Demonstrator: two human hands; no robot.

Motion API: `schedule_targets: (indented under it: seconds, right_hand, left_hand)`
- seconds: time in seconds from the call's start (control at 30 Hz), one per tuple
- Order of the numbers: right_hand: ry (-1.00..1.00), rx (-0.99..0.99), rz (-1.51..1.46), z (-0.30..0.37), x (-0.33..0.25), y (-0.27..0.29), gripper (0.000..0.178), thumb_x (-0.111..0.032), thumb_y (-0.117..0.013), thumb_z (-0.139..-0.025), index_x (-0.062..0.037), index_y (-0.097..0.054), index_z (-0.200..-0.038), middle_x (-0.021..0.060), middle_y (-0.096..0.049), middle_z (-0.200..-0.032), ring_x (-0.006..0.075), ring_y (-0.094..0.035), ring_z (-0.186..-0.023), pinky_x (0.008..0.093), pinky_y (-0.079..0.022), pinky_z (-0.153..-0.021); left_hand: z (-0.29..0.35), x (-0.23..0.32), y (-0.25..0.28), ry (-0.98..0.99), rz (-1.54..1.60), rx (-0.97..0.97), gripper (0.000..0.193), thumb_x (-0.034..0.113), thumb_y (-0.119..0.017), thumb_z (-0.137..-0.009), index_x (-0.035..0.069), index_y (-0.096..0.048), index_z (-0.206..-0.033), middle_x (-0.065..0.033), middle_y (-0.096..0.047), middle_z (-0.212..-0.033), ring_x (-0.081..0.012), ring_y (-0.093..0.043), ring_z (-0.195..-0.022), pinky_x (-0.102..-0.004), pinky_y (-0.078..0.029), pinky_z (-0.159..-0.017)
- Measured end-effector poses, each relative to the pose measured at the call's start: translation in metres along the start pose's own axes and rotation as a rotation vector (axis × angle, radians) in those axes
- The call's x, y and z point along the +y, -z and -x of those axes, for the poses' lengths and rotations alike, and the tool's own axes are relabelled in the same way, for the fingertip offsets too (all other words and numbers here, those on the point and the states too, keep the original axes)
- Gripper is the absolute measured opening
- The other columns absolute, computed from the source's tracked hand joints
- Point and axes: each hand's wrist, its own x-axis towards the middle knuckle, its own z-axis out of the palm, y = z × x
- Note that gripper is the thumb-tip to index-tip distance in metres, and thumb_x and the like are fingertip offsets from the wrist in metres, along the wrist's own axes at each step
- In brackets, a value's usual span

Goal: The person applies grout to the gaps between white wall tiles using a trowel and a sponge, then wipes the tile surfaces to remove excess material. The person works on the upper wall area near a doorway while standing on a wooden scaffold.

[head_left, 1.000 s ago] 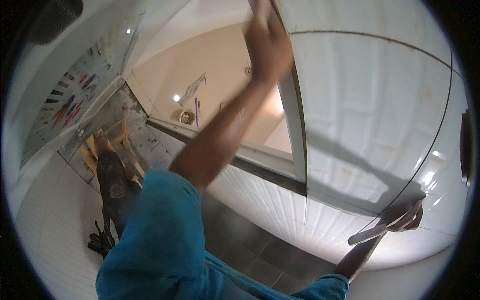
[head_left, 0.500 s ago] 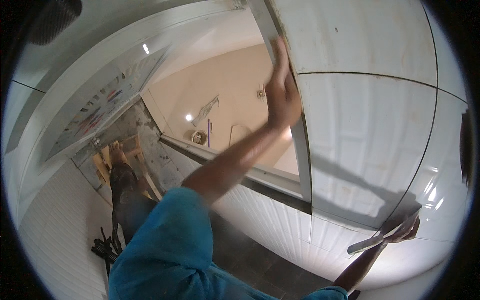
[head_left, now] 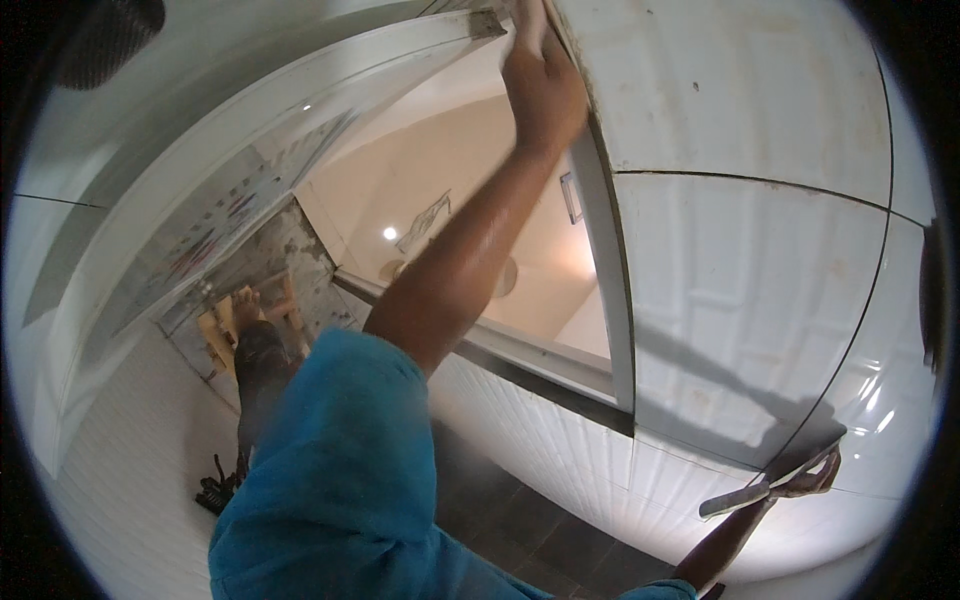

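Observation:
My left hand point(head_left: 545, 85) is raised against the white frame point(head_left: 603, 270) of an opening, at its upper end where it meets the tiled wall. Its fingers stretch upward along the frame, and the tips run out of view at the top. Low at the right, my right hand point(head_left: 808, 482) grips a long, flat, pale tool point(head_left: 738, 498) close to the tiles; its exact kind does not show. Large white wall tiles point(head_left: 750, 260) with dark joints lie between the two hands. A dirty strip runs along the edge between frame and tiles.
A white-framed glass panel point(head_left: 230, 215) stands swung open at the left. Beyond the opening is a beige wall point(head_left: 350, 190). Below left, a bare foot point(head_left: 246, 308) rests on a wooden slatted stand point(head_left: 215, 340). Dark floor tiles point(head_left: 530, 525) lie underneath.
My left hand has slid upward along the frame toward the top of the view. My right hand stays low at the right with the flat tool. The view has shifted slightly.

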Motion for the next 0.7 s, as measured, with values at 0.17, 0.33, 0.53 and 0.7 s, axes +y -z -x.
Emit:
schedule_targets:
  seconds: [0.17,0.33,0.53,0.7]
  right_hand:
    - [-0.204,0.166,0.179,-0.016,-0.071,-0.021,0.045,-0.037,-0.048,-0.103,0.0039,-0.066,-0.099,0.0187,-0.071,-0.095,0.0358,-0.070,-0.085,0.0465,-0.057,-0.077]
    - [-0.362,0.102,-0.401,-0.066,-0.231,-0.066,0.025,-0.020,-0.062,-0.096,0.0044,-0.065,-0.100,0.0157,-0.067,-0.098,0.0260,-0.065,-0.089,0.0361,-0.053,-0.078]
    - [-0.522,0.020,-0.857,-0.138,-0.325,-0.135,0.017,-0.009,-0.073,-0.087,0.0004,-0.069,-0.101,0.0141,-0.070,-0.096,0.0217,-0.068,-0.081,0.0297,-0.053,-0.072]
    - [-0.467,-0.255,-0.843,-0.196,-0.347,-0.148,0.017,-0.005,-0.071,-0.088,0.0037,-0.068,-0.103,0.0133,-0.072,-0.091,0.0150,-0.069,-0.080,0.0272,-0.054,-0.070]
  left_hand:
    - [0.095,0.024,0.050,0.126,-0.149,-0.563,0.054,-0.003,-0.044,-0.099,0.001,-0.034,-0.152,-0.0239,-0.038,-0.154,-0.0310,-0.035,-0.144,-0.0368,-0.030,-0.116]
    - [0.226,-0.028,0.242,1.102,-0.331,-0.612,0.050,0.010,-0.053,-0.101,0.001,-0.039,-0.149,-0.0153,-0.048,-0.149,-0.0216,-0.052,-0.132,-0.0346,-0.045,-0.106]
    - [0.292,-0.017,0.478,0.996,-0.963,-0.370,0.077,0.022,-0.054,-0.095,0.001,-0.011,-0.155,-0.0262,-0.025,-0.157,-0.0383,-0.037,-0.141,-0.0444,-0.035,-0.114]
    - [0.317,0.029,0.522,1.083,-1.146,-0.208,0.082,0.027,-0.050,-0.095,-0.001,-0.004,-0.157,-0.0300,-0.021,-0.159,-0.0426,-0.029,-0.146,-0.0492,-0.031,-0.117]
